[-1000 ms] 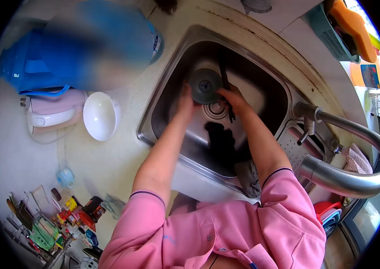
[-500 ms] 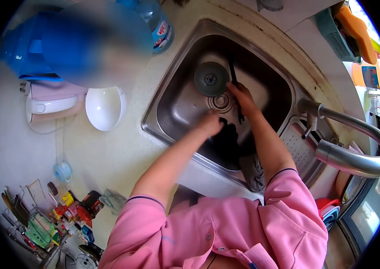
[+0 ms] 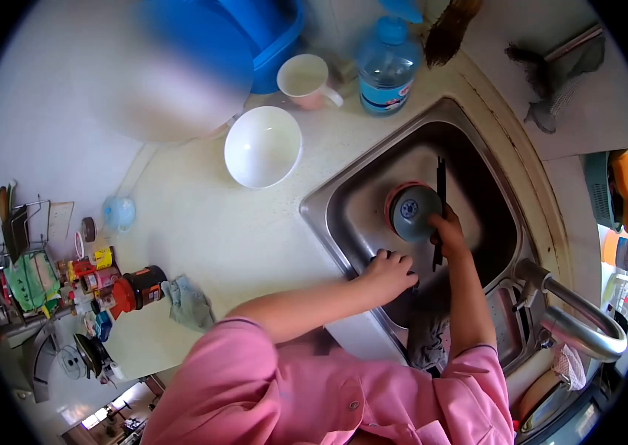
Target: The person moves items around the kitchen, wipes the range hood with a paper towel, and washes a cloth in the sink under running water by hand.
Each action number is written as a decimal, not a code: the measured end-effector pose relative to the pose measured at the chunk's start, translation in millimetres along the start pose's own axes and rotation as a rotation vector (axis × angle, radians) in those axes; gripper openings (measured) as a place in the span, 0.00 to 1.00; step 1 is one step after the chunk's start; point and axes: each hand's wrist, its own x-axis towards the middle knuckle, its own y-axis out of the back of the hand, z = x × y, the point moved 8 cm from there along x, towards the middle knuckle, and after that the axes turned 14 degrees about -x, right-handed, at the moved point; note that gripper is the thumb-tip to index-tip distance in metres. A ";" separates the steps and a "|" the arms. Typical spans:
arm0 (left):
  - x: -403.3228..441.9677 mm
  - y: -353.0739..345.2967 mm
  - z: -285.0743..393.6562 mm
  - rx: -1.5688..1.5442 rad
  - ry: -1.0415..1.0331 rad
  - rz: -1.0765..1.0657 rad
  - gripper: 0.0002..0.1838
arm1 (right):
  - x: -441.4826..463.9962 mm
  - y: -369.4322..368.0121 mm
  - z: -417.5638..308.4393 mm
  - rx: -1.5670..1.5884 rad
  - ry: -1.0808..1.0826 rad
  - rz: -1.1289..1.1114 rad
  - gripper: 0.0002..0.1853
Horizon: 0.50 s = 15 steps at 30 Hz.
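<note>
In the square stainless-steel sink (image 3: pixel 321 210), the right hand (image 3: pixel 447 231) grips a round grey-green bowl (image 3: pixel 409 211) and thin black sticks (image 3: pixel 441 180), the left hand (image 3: pixel 388 277) curled around an indistinct black object (image 3: pixel 414 286).

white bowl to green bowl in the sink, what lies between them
In the head view, countertop, then the sink, its rim and bare inside, up to a reddish edge against the green bowl.

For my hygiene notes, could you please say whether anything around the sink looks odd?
Dark staining lines the back strip behind the sink, odd against the pale counter. The grey-green bowl shows no visible damage.
</note>
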 end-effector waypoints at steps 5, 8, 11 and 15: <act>-144.6 129.8 16.5 -0.214 -0.088 0.306 0.14 | -79.0 -5.7 -36.2 -0.051 -0.011 0.014 0.23; -233.6 179.4 -4.4 -0.376 -0.006 0.611 0.22 | -139.0 -46.9 -67.7 0.027 -0.030 0.022 0.22; -312.5 202.7 -29.8 -0.578 0.082 0.952 0.23 | -179.2 -114.0 -84.5 0.100 -0.006 -0.032 0.22; -374.7 190.7 -66.8 -1.099 0.086 1.321 0.24 | -190.0 -209.7 -86.2 0.197 0.001 -0.073 0.16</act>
